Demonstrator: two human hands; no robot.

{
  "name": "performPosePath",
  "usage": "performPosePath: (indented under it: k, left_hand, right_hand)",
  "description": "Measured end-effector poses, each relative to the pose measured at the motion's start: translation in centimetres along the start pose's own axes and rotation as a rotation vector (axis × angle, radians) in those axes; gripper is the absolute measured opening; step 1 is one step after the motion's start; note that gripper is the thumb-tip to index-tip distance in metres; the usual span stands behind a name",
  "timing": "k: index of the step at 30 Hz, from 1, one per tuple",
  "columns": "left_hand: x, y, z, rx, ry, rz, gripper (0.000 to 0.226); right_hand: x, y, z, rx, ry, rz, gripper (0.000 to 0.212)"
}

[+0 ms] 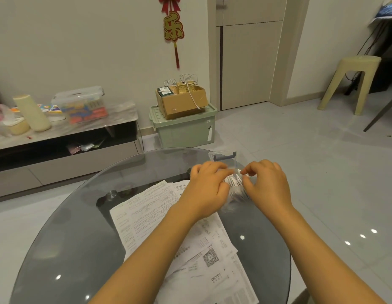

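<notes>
1. Forearms reach in from the bottom edge and cross over a spread of printed leaflets (pixel 160 216), one of which bears a QR code.
2. Leaflets lie overlapping on the round glass table (pixel 70 238). Their far end reaches under the left hand.
3. Left hand (pixel 203 187), back upward, is at the left side of the box. Its fingers are curled close together and the tips reach the packets. Blur and the hand itself hide whether they grip one.
4. Right hand (pixel 267 185), back upward, is at the right side of the box. Thumb and forefinger pinch the top of one of the packets, and the other fingers are curled above.
5. Box (pixel 223 155): clear plastic with a grey clasp on its far wall. It stands on the table's far right part, just beyond the leaflets and between the two hands.
6. Packets (pixel 234 185): small, white and flat, standing on edge in a row inside the box.
7. Behind the table, a green bin (pixel 186 130) stands against the wall and carries an open carton (pixel 181 104) with white cables.
8. At left, a low bench (pixel 59 132) holds containers, which are blurred.
9. At right, a pale stool (pixel 348 82) stands on the tiled floor.
10. On the wall above the bin hangs a red ornament (pixel 173 29).
</notes>
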State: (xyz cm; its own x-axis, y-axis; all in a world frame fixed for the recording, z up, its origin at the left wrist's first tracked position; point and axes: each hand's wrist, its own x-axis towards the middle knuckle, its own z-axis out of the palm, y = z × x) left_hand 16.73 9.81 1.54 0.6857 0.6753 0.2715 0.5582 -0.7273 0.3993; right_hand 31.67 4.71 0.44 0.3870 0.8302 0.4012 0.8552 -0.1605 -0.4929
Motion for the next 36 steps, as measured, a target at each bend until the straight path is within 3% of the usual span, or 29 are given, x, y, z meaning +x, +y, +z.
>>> performPosePath:
  k: [8,15,20,25,30,36]
  left_hand:
    - [-9.3,-1.2,-2.2,0.083,-0.127,-0.29,0.044]
    - [-14.8,-2.0,-2.7,0.156,-0.447,-0.566,0.071]
    - [-15.6,-3.5,-1.4,0.141,-0.471,-0.554,0.075]
    - [-15.3,-4.8,-1.1,0.182,-0.372,-0.424,0.064]
    - [-16.2,-5.3,-1.2,0.079,-0.539,-0.51,0.083]
    - [-16.0,-4.9,-2.2,0.025,-0.545,-0.497,0.067]
  right_hand:
    - [-3.8,-2.8,1.7,0.105,-0.137,-0.278,0.012]
    - [-6.8,-4.4,3.3,0.097,-0.316,-0.444,0.02]
    - [-7.2,-4.5,4.0,0.025,-0.481,-0.549,0.032]
    - [-7.1,-4.7,4.6,-0.033,-0.644,-0.629,0.042]
    - [-6.9,-4.5,4.5,-0.103,-0.792,-0.636,0.056]
    - [-6.5,-4.5,3.7,0.02,-0.814,-0.584,0.026]
